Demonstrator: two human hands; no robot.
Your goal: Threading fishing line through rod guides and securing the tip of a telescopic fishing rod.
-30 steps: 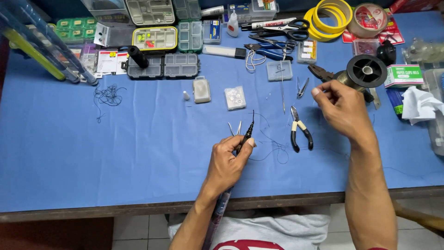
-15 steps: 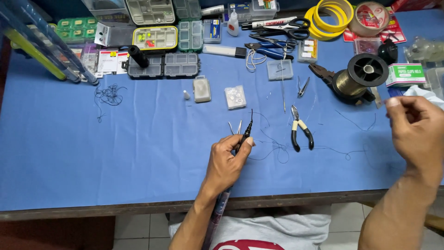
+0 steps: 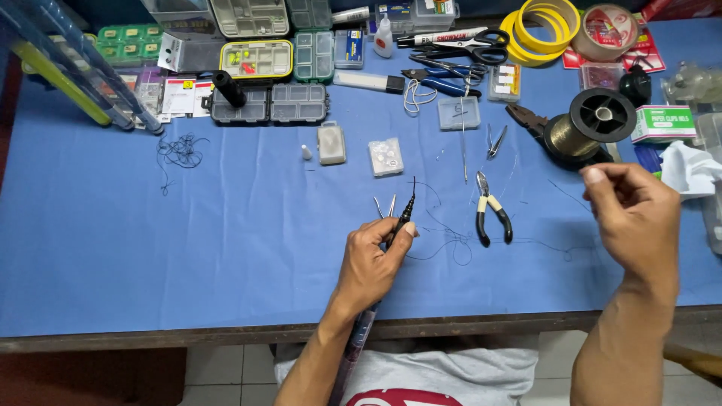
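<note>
My left hand grips a thin black fishing rod near its tip, which points up and away over the blue table cover. The rod's butt runs down past the table edge toward my lap. My right hand is raised at the right with thumb and fingers pinched on a fine fishing line. The line trails across the cover toward the rod tip in loose loops. A black spool of line lies just above my right hand.
Small black-handled pliers lie between my hands, with tweezers beside the rod tip. Tackle boxes, scissors, yellow tape rolls, small packets and a tangle of dark thread line the far side.
My right hand moved from beside the spool out to the right and down, then came back slightly left. The left hand and rod stayed put.
</note>
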